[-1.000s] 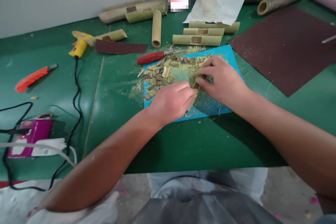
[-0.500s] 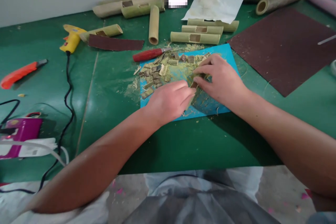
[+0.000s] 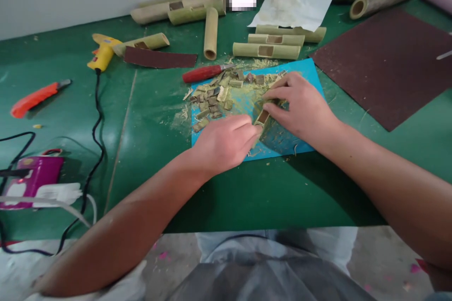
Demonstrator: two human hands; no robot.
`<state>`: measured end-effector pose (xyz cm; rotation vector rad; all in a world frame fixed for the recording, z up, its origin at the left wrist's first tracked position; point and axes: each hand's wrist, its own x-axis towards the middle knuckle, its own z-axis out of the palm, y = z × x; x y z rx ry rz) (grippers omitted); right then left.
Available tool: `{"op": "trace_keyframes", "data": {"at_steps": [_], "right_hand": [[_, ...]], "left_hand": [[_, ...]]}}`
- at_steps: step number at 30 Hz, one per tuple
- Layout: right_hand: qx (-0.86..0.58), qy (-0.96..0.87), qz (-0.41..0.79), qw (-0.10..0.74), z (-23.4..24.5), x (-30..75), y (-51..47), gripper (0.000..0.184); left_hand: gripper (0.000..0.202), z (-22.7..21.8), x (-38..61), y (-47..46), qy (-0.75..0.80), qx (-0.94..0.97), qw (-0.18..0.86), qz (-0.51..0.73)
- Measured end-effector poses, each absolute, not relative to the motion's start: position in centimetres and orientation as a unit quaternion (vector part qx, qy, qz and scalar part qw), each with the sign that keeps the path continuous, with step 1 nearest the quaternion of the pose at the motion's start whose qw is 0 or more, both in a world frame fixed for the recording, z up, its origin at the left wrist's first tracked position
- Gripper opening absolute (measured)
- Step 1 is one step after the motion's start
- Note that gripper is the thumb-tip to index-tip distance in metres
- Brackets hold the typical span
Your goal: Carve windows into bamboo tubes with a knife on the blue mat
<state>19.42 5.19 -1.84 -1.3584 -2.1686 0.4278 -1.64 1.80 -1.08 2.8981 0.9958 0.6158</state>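
A short bamboo tube (image 3: 262,117) with a rectangular opening lies aslant over the blue sheet (image 3: 294,146), between my hands. My left hand (image 3: 229,143) is closed at the near end of the tube, its fingers curled beside the opening. Whether a small piece is also pinched there is hidden. From the far right side my right hand (image 3: 298,103) grips the tube, thumb near the opening and fingers along the far part. Cut bamboo chips (image 3: 212,101) and pale shavings cover the left and back of the sheet. A red-handled knife (image 3: 202,74) lies behind the chips.
Several bamboo tubes (image 3: 266,51) lie at the back, near a white paper (image 3: 294,2). Brown sandpaper (image 3: 381,70) is at right, a narrow strip (image 3: 160,58) at left. A yellow glue gun (image 3: 103,54), orange cutter (image 3: 35,99) and purple power strip (image 3: 44,174) lie left.
My left hand has shifted slightly down and left, baring more of the tube's opening. My right hand keeps its hold. The whole view has drifted a little.
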Motion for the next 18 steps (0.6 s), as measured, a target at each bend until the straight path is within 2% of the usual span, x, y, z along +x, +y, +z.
{"op": "trace_keyframes", "data": {"at_steps": [18], "right_hand": [[-0.491, -0.813, 0.156, 0.273, -1.85, 19.05, 4.71, 0.016]], "left_hand": [[0.038, -0.94, -1.94, 1.07, 0.314, 0.926, -0.006, 0.210]]}}
